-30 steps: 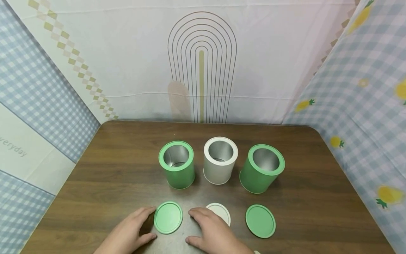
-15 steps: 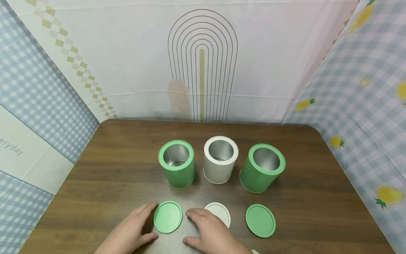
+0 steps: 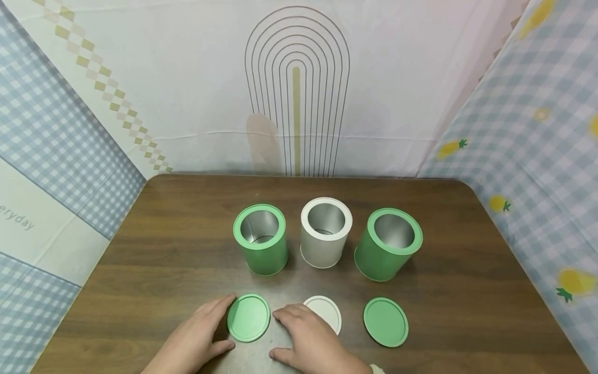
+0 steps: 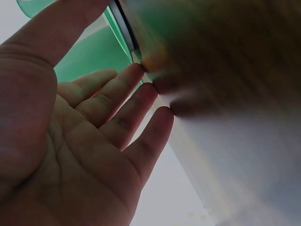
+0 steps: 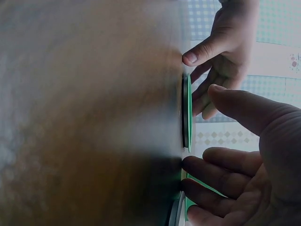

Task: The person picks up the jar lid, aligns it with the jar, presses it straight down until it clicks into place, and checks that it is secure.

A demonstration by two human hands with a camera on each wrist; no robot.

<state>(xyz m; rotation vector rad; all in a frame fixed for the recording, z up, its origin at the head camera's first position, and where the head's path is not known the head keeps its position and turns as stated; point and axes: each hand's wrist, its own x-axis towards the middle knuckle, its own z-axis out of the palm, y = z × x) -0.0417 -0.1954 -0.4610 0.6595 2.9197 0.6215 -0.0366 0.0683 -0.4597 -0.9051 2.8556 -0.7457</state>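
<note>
A light green round lid (image 3: 249, 318) lies flat on the table between the two hands. To its left, my left hand (image 3: 198, 335) rests with fingers spread and fingertips on the tabletop, close beside the lid's edge. My right hand (image 3: 313, 340) stands on the lid's other side, thumb and fingers apart, partly covering a white lid (image 3: 327, 311). Neither hand holds anything. In the right wrist view the green lid (image 5: 189, 113) shows edge-on between both hands. The left wrist view has the left fingertips touching the table, with green beyond.
Behind the lids stand a green can (image 3: 265, 257), a white can (image 3: 323, 250) and another green can (image 3: 380, 257), all uncovered at the top. A darker green lid (image 3: 385, 322) lies at the right. Patterned cloth (image 3: 205, 93) hangs beyond the wooden table (image 3: 140, 291).
My left hand has shifted slightly right and forward, nearer the light green lid. The right hand has moved a little left. The lids and cans stay in place; the head view tilts slightly.
</note>
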